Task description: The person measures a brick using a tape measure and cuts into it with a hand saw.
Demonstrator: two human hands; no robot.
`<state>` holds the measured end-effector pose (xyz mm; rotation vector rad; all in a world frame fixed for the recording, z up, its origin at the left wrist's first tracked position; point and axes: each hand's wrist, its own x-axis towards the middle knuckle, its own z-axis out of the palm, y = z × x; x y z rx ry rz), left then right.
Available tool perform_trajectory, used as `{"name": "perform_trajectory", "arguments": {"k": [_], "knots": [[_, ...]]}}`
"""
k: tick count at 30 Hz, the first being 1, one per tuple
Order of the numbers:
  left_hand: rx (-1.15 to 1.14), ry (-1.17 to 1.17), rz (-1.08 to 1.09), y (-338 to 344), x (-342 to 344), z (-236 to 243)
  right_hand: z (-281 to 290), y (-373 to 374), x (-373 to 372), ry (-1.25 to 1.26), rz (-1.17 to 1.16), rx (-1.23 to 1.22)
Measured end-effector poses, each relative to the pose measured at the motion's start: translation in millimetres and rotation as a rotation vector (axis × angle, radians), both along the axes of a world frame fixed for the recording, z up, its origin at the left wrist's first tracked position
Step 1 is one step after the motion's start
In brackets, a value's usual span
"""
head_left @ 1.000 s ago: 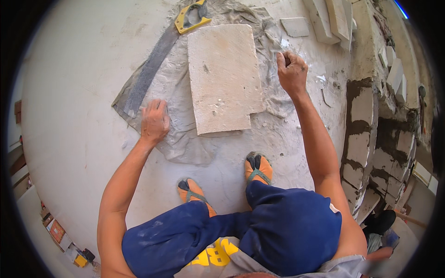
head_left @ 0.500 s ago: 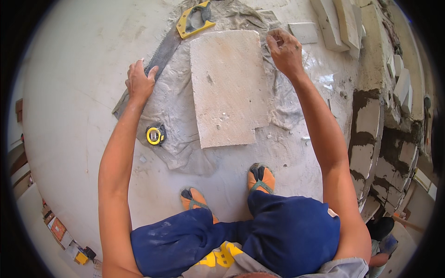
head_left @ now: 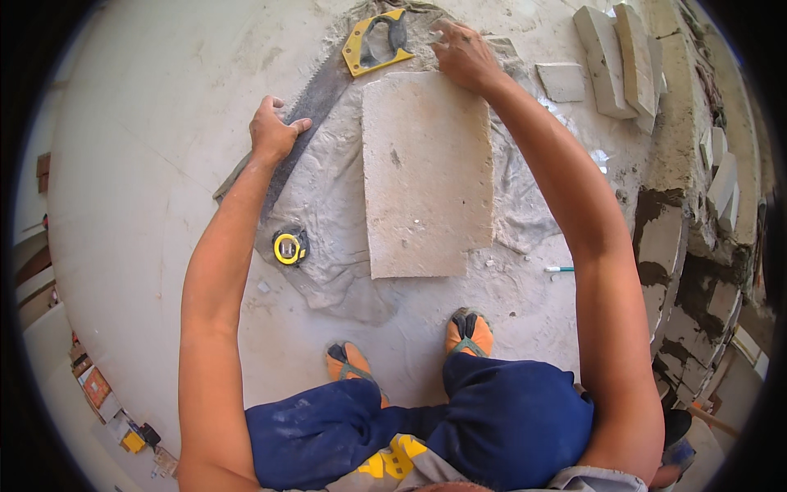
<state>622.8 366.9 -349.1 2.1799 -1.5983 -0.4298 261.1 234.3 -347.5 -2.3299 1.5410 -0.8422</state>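
Observation:
A handsaw (head_left: 316,97) with a yellow and black handle lies slantwise on a dusty grey cloth (head_left: 332,287), its handle at the far end. Over the middle of the blade is my left hand (head_left: 275,131), its thumb stretched onto the metal and its fingers apart from the thumb. Just right of the saw handle, my right hand (head_left: 463,53) is open with loosely bent fingers, not touching the handle. It hangs above the far right corner of a pale, flat block (head_left: 426,176). That block has a notch cut from its near right corner.
A yellow and black tape measure (head_left: 289,246) lies left of the block. A teal pen-like stick (head_left: 560,269) is on the floor at right. Pale offcuts (head_left: 607,61) stand at far right, beside a low block wall (head_left: 660,238) with dark mortar. My feet are close to the block.
My right hand has moved left from beside the block toward the saw handle, and its fingers have spread. The whole view has shifted slightly; my left hand stays at the blade.

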Motion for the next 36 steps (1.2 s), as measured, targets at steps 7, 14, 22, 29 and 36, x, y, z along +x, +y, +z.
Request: {"name": "perform_trajectory", "arguments": {"k": [7,14,22,29,36], "knots": [[-0.036,0.164,0.047,-2.3,-6.7,49.5,18.8,-3.6,20.1,-0.072,0.149,-0.109],[-0.167,0.396,-0.263,-35.2,12.7,125.9,87.3,17.1,-13.3,0.258,0.293,-0.607],[-0.328,0.095,-0.581,-55.6,-49.1,217.0,190.1,55.5,-79.4,0.519,0.321,-0.543],[-0.822,0.053,-0.43,-72.5,-129.8,229.9,97.2,151.5,-147.5,0.331,-0.245,-0.373],[0.161,0.297,0.075,-52.9,-155.6,62.8,-1.6,211.8,-161.3,0.43,-0.623,-0.057]]}}
